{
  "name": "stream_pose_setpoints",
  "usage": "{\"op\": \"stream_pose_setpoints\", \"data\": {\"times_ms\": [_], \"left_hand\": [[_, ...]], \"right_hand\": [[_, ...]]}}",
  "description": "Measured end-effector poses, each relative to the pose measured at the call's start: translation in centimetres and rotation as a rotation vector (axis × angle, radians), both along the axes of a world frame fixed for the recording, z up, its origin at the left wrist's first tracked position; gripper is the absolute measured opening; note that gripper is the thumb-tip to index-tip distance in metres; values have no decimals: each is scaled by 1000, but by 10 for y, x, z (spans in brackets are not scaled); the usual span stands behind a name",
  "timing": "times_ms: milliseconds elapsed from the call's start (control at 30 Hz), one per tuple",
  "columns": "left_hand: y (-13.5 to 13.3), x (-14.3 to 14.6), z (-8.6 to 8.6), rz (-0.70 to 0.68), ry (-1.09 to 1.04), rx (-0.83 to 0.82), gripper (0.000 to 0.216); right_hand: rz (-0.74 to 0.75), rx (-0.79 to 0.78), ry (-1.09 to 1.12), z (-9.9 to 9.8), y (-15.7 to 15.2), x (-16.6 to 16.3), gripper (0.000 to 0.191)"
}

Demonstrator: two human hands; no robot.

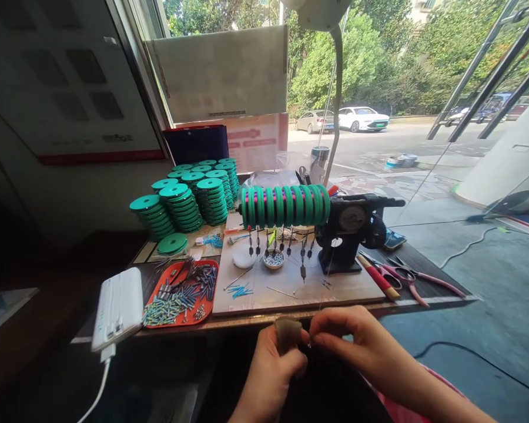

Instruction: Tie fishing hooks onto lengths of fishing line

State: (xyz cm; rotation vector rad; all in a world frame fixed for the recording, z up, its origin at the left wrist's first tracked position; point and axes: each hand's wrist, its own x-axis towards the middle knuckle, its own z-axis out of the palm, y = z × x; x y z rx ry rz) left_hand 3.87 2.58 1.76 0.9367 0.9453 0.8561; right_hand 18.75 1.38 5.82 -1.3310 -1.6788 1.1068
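Observation:
My left hand (pixel 278 365) is closed in front of the board's near edge, and an olive-brown wrap (pixel 288 333) covers one of its fingers. Close beside it, my right hand (pixel 352 333) pinches a thin line, with thumb and forefinger together. A tiny shiny piece (pixel 309 345) shows between the two hands, too small to name. The line rises faintly toward a black winder (pixel 346 235). On the winder's shaft sits a row of green spools (pixel 286 205), with several small dark rigs (pixel 302 267) hanging below. What the left fingertips hold is hidden.
A red tray (pixel 211 305) of small tubes and metal parts stands left on the table, beside a white power bank (pixel 118 308). Stacked green spools (pixel 176 205) rise behind. A bowl of beads (pixel 274 259) sits on the board (pixel 255 299). Scissors (pixel 390 273) and pliers (pixel 438 283) lie right.

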Motion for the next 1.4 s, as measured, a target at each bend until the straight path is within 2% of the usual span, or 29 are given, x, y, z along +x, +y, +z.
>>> {"op": "stream_pose_setpoints", "data": {"times_ms": [267,433,533,633,767,933,1067,1200,1400], "left_hand": [[3,0,1,-16,-22,47,16],[3,0,-4,-15,-98,32,9],[2,1,-4,-4,-176,-11,22],[2,2,1,-29,-276,-111,24],[1,1,8,-21,-410,-339,21],[-2,1,8,29,-462,-463,24],[-4,3,9,64,-442,-456,26],[-3,4,10,58,-429,-401,25],[-1,1,11,52,-398,-334,20]], "right_hand": [[54,92,-195,12,4,-2,17],[71,108,-237,15,5,-3,19],[59,105,-236,14,5,-2,16],[1,101,-157,8,1,0,10],[-139,178,-98,-9,-13,-1,14],[-142,231,-23,-29,-26,-15,14],[-234,170,83,-32,-26,-25,15],[-252,65,141,-27,-22,-24,18],[-227,120,-41,-20,-18,-8,15]]}}
